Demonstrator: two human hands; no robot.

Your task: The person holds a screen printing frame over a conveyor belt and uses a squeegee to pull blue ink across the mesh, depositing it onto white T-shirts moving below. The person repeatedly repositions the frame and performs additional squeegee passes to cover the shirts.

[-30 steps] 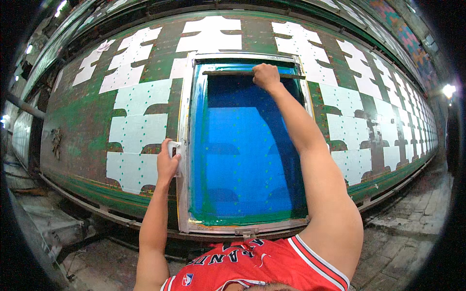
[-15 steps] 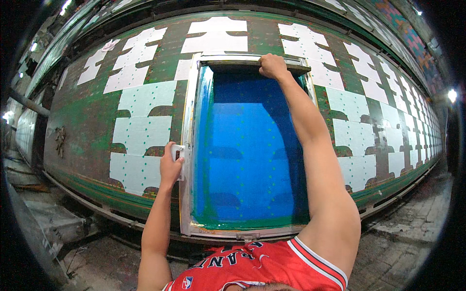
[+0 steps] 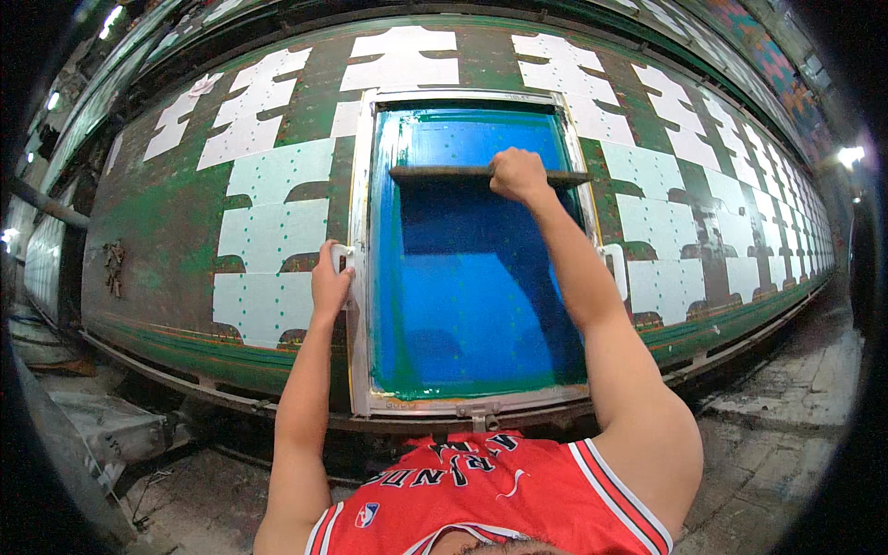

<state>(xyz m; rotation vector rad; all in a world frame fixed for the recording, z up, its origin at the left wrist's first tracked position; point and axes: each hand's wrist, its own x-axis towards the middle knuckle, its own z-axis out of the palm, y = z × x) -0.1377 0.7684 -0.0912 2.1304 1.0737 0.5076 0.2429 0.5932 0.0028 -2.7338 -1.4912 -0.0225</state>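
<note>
A screen-printing frame with pale metal edges lies over the long table, its blue mesh streaked with green ink along the sides and near end. Across the mesh, in its far half, stretches a dark squeegee. My right hand is closed around the squeegee's upper edge, slightly right of its middle. On the left side of the frame, my left hand wraps round a white handle. A matching white handle on the right side is partly hidden by my right forearm.
Pale cut pieces, some with green dots, lie in rows on the green-brown table to both sides of the frame and beyond it. A rail runs along the near edge. Another long table stands behind.
My right hand has drawn the squeegee from the frame's far end toward me over the blue mesh. My left hand stays on its handle. The view has shifted slightly.
</note>
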